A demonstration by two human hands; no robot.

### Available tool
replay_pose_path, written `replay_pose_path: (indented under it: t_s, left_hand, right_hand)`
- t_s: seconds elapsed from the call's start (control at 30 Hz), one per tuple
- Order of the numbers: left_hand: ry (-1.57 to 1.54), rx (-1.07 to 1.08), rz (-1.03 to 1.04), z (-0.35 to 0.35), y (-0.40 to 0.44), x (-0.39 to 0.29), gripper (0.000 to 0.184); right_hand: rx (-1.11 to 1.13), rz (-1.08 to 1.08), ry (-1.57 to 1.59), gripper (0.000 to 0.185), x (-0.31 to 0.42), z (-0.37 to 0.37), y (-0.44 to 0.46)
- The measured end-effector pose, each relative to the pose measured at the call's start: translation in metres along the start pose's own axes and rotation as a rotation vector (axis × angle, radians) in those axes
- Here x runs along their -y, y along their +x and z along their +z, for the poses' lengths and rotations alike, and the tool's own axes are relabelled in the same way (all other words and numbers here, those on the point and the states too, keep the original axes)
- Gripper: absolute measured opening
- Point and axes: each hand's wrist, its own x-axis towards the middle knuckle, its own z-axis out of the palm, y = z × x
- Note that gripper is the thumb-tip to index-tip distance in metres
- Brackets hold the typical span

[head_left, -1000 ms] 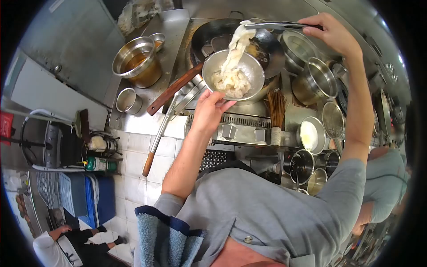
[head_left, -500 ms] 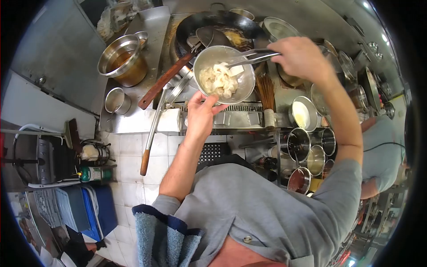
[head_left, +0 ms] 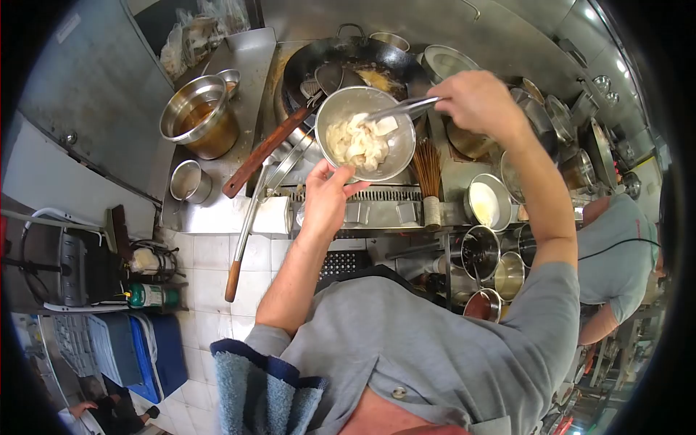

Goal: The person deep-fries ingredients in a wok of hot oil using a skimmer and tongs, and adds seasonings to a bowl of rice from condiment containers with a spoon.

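No text can be read: the markings on the green canister (head_left: 154, 295), below and left of the left hand's fingers (head_left: 357, 189), and the pale sticker (head_left: 69, 25) on the door (head_left: 94, 94), up-left, are illegible.

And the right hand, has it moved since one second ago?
Yes. Judged against the wok on the stove, the right hand now sits lower in the picture and slightly further left.

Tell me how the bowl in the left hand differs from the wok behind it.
The bowl is silvery; the wok is nearly black. The wok is clearly wider, the bowl smaller. The left hand holds the bowl up, while the wok sits on the stove. Both are round and open at the top.
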Motion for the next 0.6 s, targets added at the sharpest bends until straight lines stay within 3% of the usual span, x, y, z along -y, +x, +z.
replay_pose_path:
  t_s: [0.07, 0.27, 0.4, 0.6]
  left_hand:
    - [0.007, -0.029, -0.012, -0.001, 0.004, 0.003, 0.002]
    - [-0.056, -0.083, -0.042, -0.011, 0.018, 0.016, 0.016]
    - [-0.073, -0.138, -0.057, -0.011, 0.010, 0.011, 0.017]
    - [-0.086, -0.184, -0.075, -0.031, -0.011, 0.007, 0.019]
  right_hand:
    - [0.036, 0.113, 0.030, 0.019, -0.015, -0.024, 0.002]
    - [-0.185, 0.227, 0.060, 0.023, -0.087, -0.057, 0.015]
    - [-0.033, 0.281, 0.212, 0.027, -0.119, -0.020, 0.043]
    - [0.200, 0.379, 0.033, 0.024, -0.131, 0.076, 0.078]
